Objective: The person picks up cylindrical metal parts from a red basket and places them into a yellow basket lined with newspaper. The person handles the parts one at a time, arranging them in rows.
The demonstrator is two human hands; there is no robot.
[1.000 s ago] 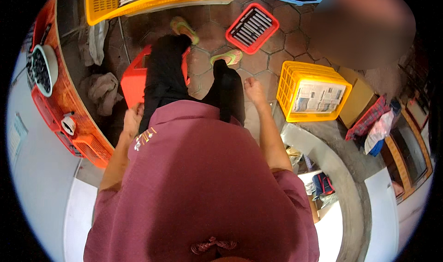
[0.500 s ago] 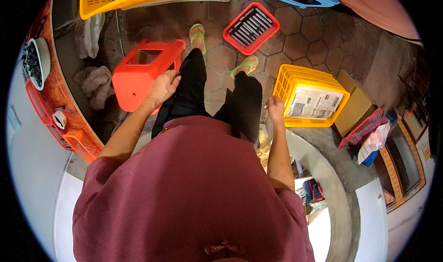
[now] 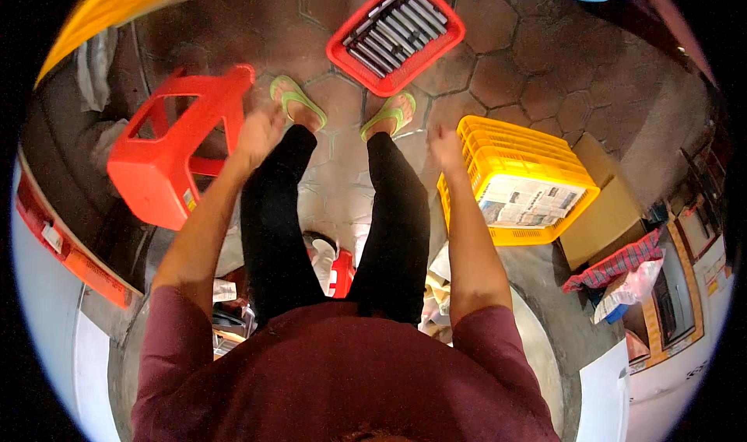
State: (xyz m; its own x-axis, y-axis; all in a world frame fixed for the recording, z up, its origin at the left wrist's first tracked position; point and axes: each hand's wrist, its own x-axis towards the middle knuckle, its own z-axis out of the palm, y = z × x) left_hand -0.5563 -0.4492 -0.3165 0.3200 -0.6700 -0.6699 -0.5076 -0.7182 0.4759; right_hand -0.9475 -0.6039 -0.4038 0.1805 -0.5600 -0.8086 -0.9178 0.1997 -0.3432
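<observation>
Newsprint [image 3: 531, 201] with columns of type, darker headlines and small photographs shows inside the rim of a slotted yellow plastic crate [image 3: 510, 142]; its words are too small to make out. The crate sits right of a red plastic basket [image 3: 424, 66] and nearer the person. The basket holds slim dark and silvery rods [image 3: 393, 33] laid side by side. Left of the basket, also nearer the person, is a red plastic stool [image 3: 134, 170] with a small yellow label [image 3: 189, 200], unreadable here. Lime-green flip-flops [image 3: 298, 101] are on the feet at the basket's near side. The left hand [image 3: 262, 133], blurred, is beside the stool; the right hand [image 3: 445, 148], also blurred, is beside the crate's left edge. I cannot tell whether either one makes contact, nor whether the fingers are spread, pressed together or pinching.
</observation>
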